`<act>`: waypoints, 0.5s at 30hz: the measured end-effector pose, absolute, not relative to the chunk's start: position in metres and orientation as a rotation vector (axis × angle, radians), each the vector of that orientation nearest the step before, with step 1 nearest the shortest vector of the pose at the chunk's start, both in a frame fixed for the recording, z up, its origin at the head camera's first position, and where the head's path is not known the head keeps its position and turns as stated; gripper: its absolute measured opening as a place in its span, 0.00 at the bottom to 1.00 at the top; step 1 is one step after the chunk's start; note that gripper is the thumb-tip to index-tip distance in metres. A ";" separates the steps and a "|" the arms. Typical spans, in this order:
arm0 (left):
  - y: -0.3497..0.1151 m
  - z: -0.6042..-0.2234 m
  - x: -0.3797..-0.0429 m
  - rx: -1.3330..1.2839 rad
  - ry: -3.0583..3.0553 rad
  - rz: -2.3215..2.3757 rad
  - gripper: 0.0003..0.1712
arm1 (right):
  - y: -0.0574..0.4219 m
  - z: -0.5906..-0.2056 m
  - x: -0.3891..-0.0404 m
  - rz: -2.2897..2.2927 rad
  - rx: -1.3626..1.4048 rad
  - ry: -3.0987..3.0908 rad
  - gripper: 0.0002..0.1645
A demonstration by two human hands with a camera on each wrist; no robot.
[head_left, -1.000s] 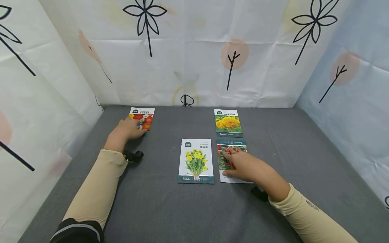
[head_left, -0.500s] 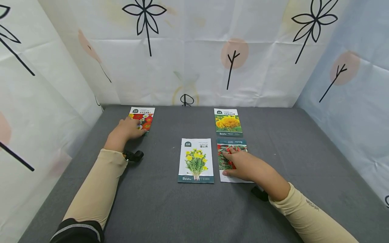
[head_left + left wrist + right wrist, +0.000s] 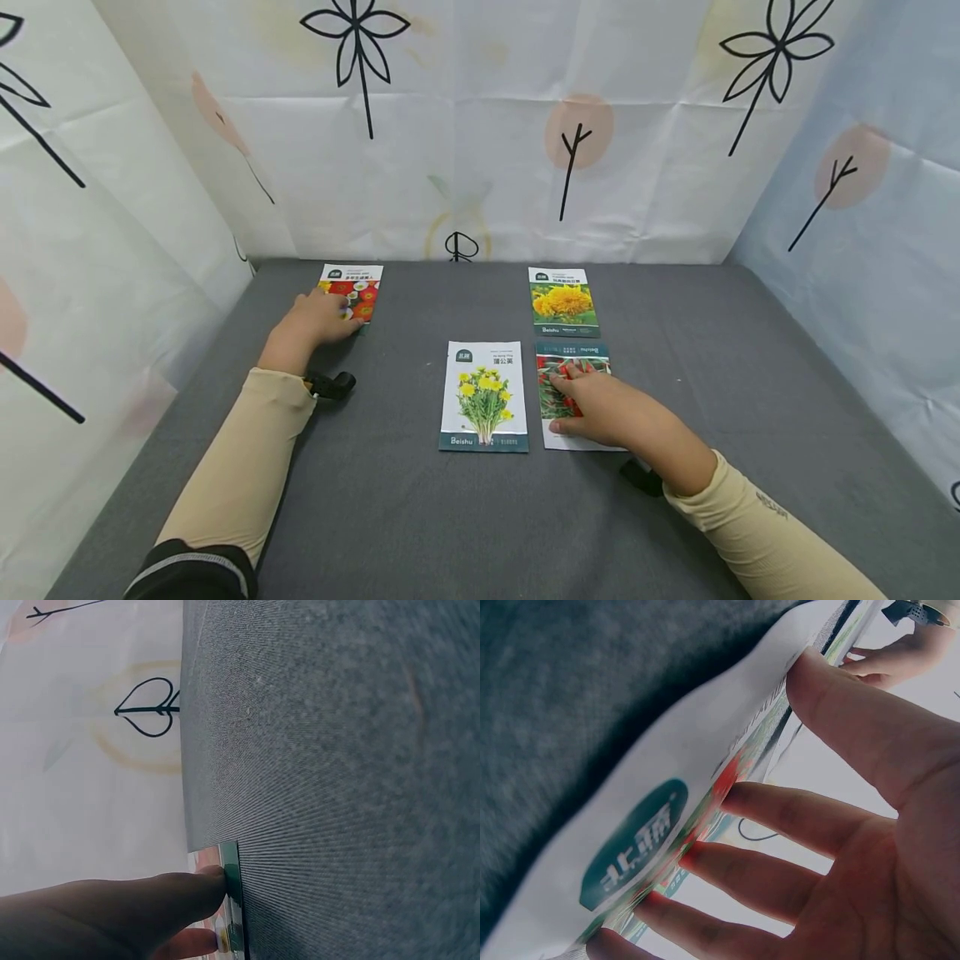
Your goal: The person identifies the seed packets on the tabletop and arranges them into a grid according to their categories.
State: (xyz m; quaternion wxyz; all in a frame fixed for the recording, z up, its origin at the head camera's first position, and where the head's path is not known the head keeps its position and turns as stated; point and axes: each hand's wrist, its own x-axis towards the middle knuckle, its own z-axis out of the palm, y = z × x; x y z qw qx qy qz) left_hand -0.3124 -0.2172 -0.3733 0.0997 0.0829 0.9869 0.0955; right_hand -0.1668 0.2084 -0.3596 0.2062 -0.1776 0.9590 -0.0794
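At the far left of the table, my left hand (image 3: 313,323) rests on a seed packet with red and white flowers (image 3: 364,293); in the left wrist view the thumb and a fingertip touch its green-edged end (image 3: 232,874). My right hand (image 3: 611,410) lies with fingers spread on a seed packet picturing red peppers (image 3: 553,390), its print upside down in the head view. Close up, the right wrist view has those fairly straight fingertips touching the packet (image 3: 682,735). Just left of it lies a white seed packet with yellow dandelions (image 3: 483,400).
Above the pepper packet lies a seed packet with large yellow flowers (image 3: 564,304). All of them lie flat on a grey cloth-covered table (image 3: 405,525). White patterned fabric (image 3: 480,150) walls off the back and both sides.
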 end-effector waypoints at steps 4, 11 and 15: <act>-0.217 -0.374 -0.312 0.243 2.921 0.289 0.37 | 0.208 -0.360 -0.167 -0.217 -0.493 2.671 0.48; -0.215 -0.377 -0.313 0.231 2.929 0.278 0.37 | 0.207 -0.361 -0.167 -0.218 -0.491 2.673 0.49; -0.212 -0.377 -0.313 0.244 2.928 0.280 0.38 | 0.207 -0.361 -0.168 -0.203 -0.489 2.676 0.49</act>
